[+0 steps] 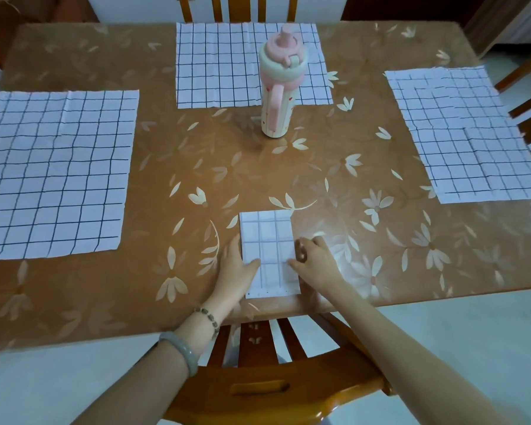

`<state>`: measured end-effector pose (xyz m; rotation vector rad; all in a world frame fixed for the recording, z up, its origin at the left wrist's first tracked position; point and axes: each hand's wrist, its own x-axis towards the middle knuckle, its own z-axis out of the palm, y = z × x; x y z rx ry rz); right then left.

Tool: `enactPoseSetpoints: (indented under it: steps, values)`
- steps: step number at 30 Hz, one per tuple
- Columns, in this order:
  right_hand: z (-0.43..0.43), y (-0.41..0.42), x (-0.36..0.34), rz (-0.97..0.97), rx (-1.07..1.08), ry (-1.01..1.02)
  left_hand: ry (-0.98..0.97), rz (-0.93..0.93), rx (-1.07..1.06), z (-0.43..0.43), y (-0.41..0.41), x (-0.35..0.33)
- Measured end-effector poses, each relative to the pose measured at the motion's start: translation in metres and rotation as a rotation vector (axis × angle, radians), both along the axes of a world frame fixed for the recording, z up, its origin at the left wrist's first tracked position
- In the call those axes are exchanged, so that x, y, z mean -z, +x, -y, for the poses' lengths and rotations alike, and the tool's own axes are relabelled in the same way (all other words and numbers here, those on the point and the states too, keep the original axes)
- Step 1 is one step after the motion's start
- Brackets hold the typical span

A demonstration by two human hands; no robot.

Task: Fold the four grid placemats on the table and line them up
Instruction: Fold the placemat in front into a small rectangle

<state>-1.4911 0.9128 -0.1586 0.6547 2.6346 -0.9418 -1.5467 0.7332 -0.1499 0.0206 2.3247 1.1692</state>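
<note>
Squares up the folded placemat (269, 240) at the near counter (166, 179) edge, with left grip (236, 265) flat and unclenched against its left side and right grip (314, 262) pinching its right edge (presumably to set the crease).

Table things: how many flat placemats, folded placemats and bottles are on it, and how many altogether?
Flat placemats: 3
Folded placemat: 1
Bottle: 1
Total: 5
</note>
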Motion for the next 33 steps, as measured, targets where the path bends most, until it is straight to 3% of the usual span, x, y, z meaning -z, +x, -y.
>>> enactPoseSetpoints:
  steps: [6, 12, 17, 20, 27, 33]
  values:
    - [0.012, 0.012, 0.005, 0.020, 0.070, -0.050, 0.238, 0.233, -0.348, -0.022, -0.009, 0.000]
    - [0.010, 0.013, -0.006, 0.004, 0.154, -0.205, 0.233, 0.336, -0.173, -0.024, -0.008, -0.006]
    - [-0.005, 0.012, -0.051, -0.046, 0.467, -0.834, 0.492, 0.503, -0.088, -0.023, -0.007, -0.039]
    - [-0.020, 0.019, -0.069, -0.001, 0.547, -1.045, 0.631, 0.577, -0.052, -0.027, -0.009, -0.056]
    - [-0.067, 0.053, -0.107, -0.148, 0.642, -1.067, 0.756, 0.627, 0.001, -0.070, 0.003, -0.092]
    - [-0.120, 0.080, -0.128, -0.240, 0.646, -0.965, 0.720, 0.564, 0.066, -0.120, 0.026, -0.102]
